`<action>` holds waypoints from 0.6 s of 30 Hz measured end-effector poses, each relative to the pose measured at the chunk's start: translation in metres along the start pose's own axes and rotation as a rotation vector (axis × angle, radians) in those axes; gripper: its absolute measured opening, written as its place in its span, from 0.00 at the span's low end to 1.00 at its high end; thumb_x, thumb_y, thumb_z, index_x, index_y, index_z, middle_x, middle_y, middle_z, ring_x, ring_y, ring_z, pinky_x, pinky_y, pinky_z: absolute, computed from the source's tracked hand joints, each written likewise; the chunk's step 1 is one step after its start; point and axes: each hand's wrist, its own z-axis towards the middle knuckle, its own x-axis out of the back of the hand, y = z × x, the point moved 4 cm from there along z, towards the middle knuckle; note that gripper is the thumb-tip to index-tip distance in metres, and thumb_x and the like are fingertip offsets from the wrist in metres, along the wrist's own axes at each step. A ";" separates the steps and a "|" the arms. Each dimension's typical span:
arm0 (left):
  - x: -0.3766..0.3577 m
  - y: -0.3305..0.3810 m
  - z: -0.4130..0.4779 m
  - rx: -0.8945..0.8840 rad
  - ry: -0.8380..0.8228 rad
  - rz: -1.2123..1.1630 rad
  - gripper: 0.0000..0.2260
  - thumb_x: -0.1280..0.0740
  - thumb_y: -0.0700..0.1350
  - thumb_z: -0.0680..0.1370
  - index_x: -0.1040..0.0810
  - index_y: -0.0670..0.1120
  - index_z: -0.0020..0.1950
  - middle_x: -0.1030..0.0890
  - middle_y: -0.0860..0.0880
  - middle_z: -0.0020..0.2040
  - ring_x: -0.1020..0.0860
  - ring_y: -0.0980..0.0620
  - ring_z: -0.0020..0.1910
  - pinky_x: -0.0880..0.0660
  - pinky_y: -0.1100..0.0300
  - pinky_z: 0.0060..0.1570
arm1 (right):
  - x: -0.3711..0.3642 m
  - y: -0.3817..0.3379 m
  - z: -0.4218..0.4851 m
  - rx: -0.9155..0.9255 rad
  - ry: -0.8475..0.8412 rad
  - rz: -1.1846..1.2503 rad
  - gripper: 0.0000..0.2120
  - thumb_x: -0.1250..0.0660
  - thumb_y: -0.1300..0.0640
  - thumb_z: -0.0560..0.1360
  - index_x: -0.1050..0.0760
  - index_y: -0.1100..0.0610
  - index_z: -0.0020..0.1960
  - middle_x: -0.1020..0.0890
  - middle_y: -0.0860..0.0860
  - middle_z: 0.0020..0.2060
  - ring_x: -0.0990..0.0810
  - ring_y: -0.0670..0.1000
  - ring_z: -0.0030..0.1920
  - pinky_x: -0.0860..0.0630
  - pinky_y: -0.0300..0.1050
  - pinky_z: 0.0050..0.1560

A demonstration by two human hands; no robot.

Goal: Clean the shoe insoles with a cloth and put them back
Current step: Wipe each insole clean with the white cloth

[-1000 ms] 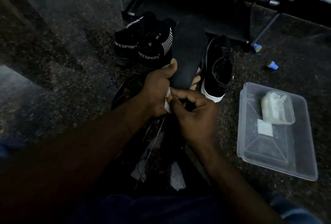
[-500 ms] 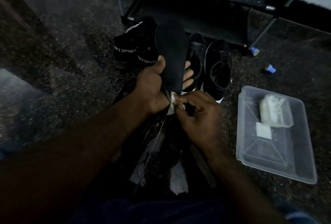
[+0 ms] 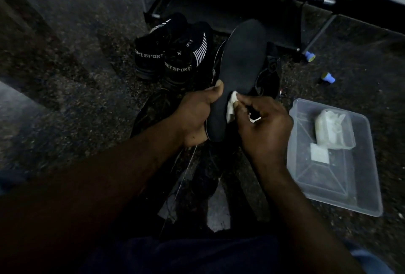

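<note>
Left hand [image 3: 192, 118] grips black insole [image 3: 238, 72] at heel; long axis runs away from the hands; right hand [image 3: 265, 129] pinches white cloth [image 3: 231, 109] against it.

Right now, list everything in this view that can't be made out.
All in the head view:
1. Far face of the insole: turned away from the camera.
2. Fingers of the left hand: behind the insole; only the thumb shows.
3. Most of the cloth: bunched under the right hand.
4. The black shoe behind the insole: largely covered by it.
5. The white packet in the clear tub: too dim and blurred to identify.
</note>
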 end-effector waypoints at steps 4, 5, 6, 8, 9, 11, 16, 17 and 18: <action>-0.002 0.014 -0.005 -0.038 -0.041 -0.050 0.25 0.46 0.54 0.87 0.33 0.40 0.79 0.26 0.40 0.75 0.22 0.43 0.67 0.23 0.50 0.65 | -0.007 -0.006 -0.004 0.032 -0.057 -0.005 0.07 0.27 0.56 0.74 0.13 0.52 0.51 0.13 0.48 0.46 0.16 0.51 0.46 0.20 0.54 0.50; -0.001 0.017 -0.005 -0.046 -0.047 -0.054 0.25 0.46 0.55 0.87 0.33 0.41 0.79 0.25 0.41 0.74 0.22 0.44 0.67 0.23 0.49 0.65 | -0.008 -0.008 -0.005 0.036 -0.070 0.005 0.07 0.27 0.56 0.74 0.13 0.52 0.50 0.13 0.47 0.45 0.16 0.51 0.46 0.20 0.53 0.49; 0.000 0.020 -0.004 -0.054 -0.051 -0.056 0.26 0.47 0.56 0.87 0.33 0.42 0.79 0.25 0.42 0.74 0.21 0.44 0.67 0.23 0.47 0.64 | -0.008 -0.009 -0.005 0.037 -0.082 0.023 0.07 0.27 0.55 0.74 0.13 0.52 0.50 0.13 0.47 0.45 0.16 0.50 0.46 0.20 0.53 0.49; 0.001 0.025 -0.004 -0.075 -0.059 -0.057 0.27 0.49 0.57 0.87 0.33 0.42 0.80 0.25 0.42 0.75 0.22 0.45 0.68 0.24 0.48 0.66 | -0.009 -0.011 -0.006 0.027 -0.110 0.063 0.07 0.28 0.55 0.74 0.13 0.52 0.50 0.13 0.46 0.45 0.16 0.48 0.46 0.20 0.54 0.49; 0.003 0.026 -0.002 -0.085 -0.061 -0.054 0.27 0.50 0.57 0.87 0.34 0.41 0.80 0.26 0.42 0.75 0.23 0.44 0.70 0.26 0.48 0.69 | -0.011 -0.012 -0.007 0.022 -0.128 0.077 0.07 0.28 0.54 0.74 0.13 0.52 0.50 0.13 0.46 0.45 0.16 0.48 0.46 0.20 0.53 0.49; 0.007 0.027 0.000 -0.103 -0.070 -0.043 0.28 0.51 0.58 0.87 0.34 0.40 0.80 0.26 0.43 0.76 0.25 0.43 0.73 0.29 0.50 0.72 | -0.015 -0.016 -0.011 0.020 -0.161 0.089 0.07 0.28 0.54 0.75 0.13 0.52 0.50 0.13 0.46 0.44 0.16 0.47 0.45 0.20 0.53 0.48; 0.011 0.027 0.002 -0.121 -0.084 -0.067 0.30 0.52 0.59 0.87 0.33 0.39 0.79 0.26 0.44 0.75 0.24 0.44 0.71 0.25 0.53 0.68 | -0.023 -0.029 -0.019 -0.034 -0.186 0.202 0.08 0.28 0.53 0.74 0.12 0.53 0.49 0.13 0.46 0.43 0.15 0.44 0.44 0.19 0.52 0.47; 0.010 0.027 0.002 -0.124 -0.085 -0.065 0.30 0.52 0.59 0.87 0.33 0.38 0.79 0.26 0.43 0.75 0.24 0.44 0.70 0.24 0.53 0.66 | -0.024 -0.031 -0.021 -0.047 -0.191 0.227 0.08 0.29 0.52 0.74 0.13 0.54 0.49 0.13 0.45 0.43 0.15 0.43 0.44 0.19 0.52 0.47; 0.009 0.026 0.002 -0.128 -0.085 -0.061 0.30 0.52 0.59 0.87 0.33 0.39 0.79 0.26 0.43 0.75 0.24 0.44 0.70 0.23 0.53 0.65 | -0.026 -0.033 -0.023 -0.066 -0.199 0.251 0.09 0.29 0.52 0.74 0.13 0.54 0.49 0.13 0.45 0.43 0.15 0.43 0.44 0.18 0.52 0.47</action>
